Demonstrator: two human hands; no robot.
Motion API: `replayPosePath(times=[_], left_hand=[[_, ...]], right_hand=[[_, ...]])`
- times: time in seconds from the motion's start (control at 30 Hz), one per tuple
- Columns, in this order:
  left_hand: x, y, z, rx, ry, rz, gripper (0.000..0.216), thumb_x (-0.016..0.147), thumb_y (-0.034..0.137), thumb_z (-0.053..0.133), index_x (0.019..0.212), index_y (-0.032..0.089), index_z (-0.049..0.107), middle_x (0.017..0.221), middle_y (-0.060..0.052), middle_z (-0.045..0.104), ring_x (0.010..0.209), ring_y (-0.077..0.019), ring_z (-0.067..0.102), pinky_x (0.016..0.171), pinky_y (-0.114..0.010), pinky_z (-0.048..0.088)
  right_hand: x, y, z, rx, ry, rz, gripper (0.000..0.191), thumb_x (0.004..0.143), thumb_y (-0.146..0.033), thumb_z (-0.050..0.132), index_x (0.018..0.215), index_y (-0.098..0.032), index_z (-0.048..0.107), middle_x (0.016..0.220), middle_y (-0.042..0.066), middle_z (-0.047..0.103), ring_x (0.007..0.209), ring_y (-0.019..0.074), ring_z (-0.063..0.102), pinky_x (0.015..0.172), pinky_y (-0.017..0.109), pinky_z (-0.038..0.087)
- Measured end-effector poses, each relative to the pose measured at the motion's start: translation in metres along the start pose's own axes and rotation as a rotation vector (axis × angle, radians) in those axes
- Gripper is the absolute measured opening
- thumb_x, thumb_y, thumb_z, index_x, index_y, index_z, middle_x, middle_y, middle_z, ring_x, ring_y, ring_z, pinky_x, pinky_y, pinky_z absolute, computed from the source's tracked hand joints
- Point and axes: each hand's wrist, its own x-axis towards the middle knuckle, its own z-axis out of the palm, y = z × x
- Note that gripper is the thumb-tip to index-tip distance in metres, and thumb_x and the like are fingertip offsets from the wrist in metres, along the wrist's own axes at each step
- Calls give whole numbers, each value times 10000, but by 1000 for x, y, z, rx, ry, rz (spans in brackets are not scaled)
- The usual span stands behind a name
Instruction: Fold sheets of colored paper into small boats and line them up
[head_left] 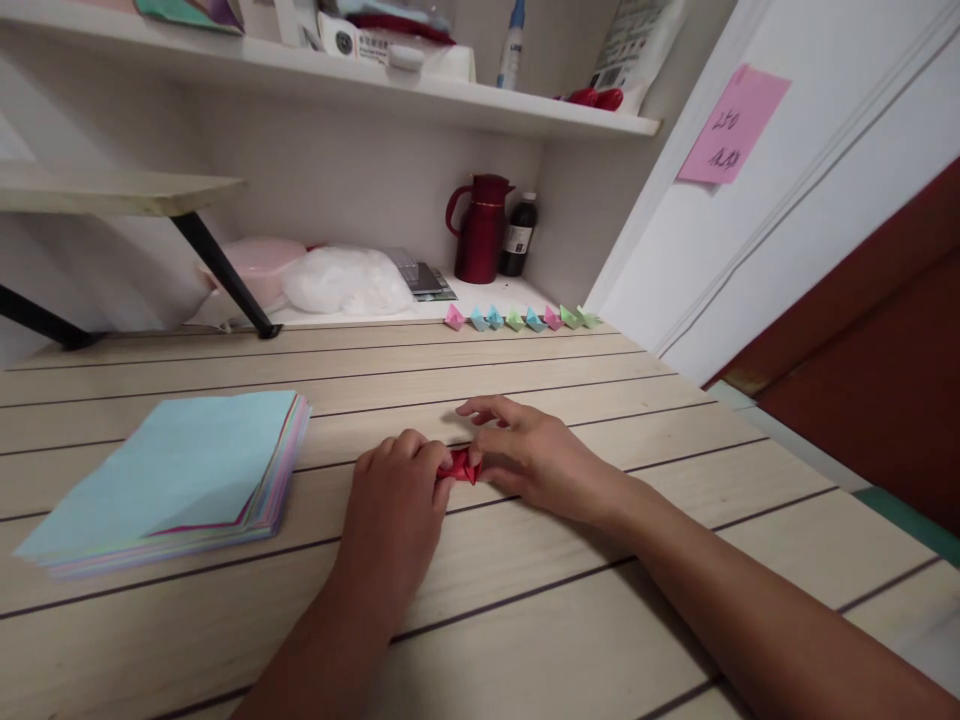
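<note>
A small folded piece of red paper (460, 465) is between my two hands, just above or on the slatted wooden table (570, 620). My left hand (400, 490) pinches its left end between thumb and curled fingers. At its right end, my right hand (525, 455) touches the paper with thumb and forefinger, the other fingers loosely bent. Part of the red paper is hidden by the fingertips. To the left lies a thick stack of coloured paper sheets (180, 460), light blue on top.
Along the table's far edge stands a row of several small folded paper boats (514, 320) in pink, blue and green. Behind are a red jug (482, 230), a dark bottle (519, 237) and a white plastic bag (345, 282). A small raised shelf (112, 192) with black legs stands at the left.
</note>
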Motion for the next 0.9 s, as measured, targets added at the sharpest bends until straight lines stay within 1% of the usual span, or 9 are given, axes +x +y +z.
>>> replayPosePath(times=[0.07,0.17,0.3,0.37,0.5,0.57,0.7,0.8,0.9], left_hand=[[0,0,0,9,-5,-3,103,864,185,582,926,246,638,1006,-21,645,951,-229,584,831,-390,407],[0,0,-1,14,-14,-4,116,878,195,559,944,248,639,1019,-26,643,957,-232,579,825,-392,405],[0,-1,0,0,-6,-9,142,884,200,549,980,246,642,1026,-28,645,985,-232,578,838,-392,406],[1,-2,0,-15,-2,-11,163,882,193,549,998,250,648,1032,-27,648,991,-226,580,849,-391,406],[1,-3,1,-25,-5,-9,184,884,176,530,990,251,661,1030,-35,655,971,-221,582,844,-396,410],[2,-3,1,-37,4,-4,179,881,175,534,984,245,663,1027,-40,656,976,-224,582,847,-400,413],[2,-4,2,-40,30,-12,187,860,188,576,1017,243,661,1028,-45,655,1010,-239,587,868,-410,418],[2,-5,3,-31,42,1,187,856,198,581,1014,249,665,1012,-41,654,1000,-240,597,851,-398,425],[3,-6,3,-45,50,6,178,857,199,582,1005,243,672,1001,-38,657,988,-235,603,847,-390,425]], right_hand=[[0,1,1,-36,-10,2,215,805,-72,644,937,-236,689,1340,51,556,1121,199,610,941,338,494],[1,2,4,-67,-23,5,207,839,-88,623,963,-234,701,1201,57,631,1016,187,648,891,322,506],[4,5,7,-26,-1,13,181,833,-66,627,902,-214,705,1059,48,658,944,174,645,833,289,508],[5,7,8,5,11,13,180,833,-57,629,900,-207,702,1034,47,657,942,171,638,830,281,505],[8,9,8,20,3,23,227,845,-26,591,964,-191,691,1008,67,655,933,175,630,808,281,503],[9,9,10,0,8,18,217,842,-19,581,928,-186,689,998,70,659,925,180,626,803,288,493],[12,9,14,-11,27,-29,163,851,-54,599,835,-201,667,996,50,680,966,191,611,878,329,453],[13,8,14,28,5,-22,120,868,-96,616,842,-207,653,971,38,693,962,190,603,894,338,440],[13,9,11,48,-12,11,122,864,-84,616,880,-200,653,952,42,694,940,189,600,885,334,445]])
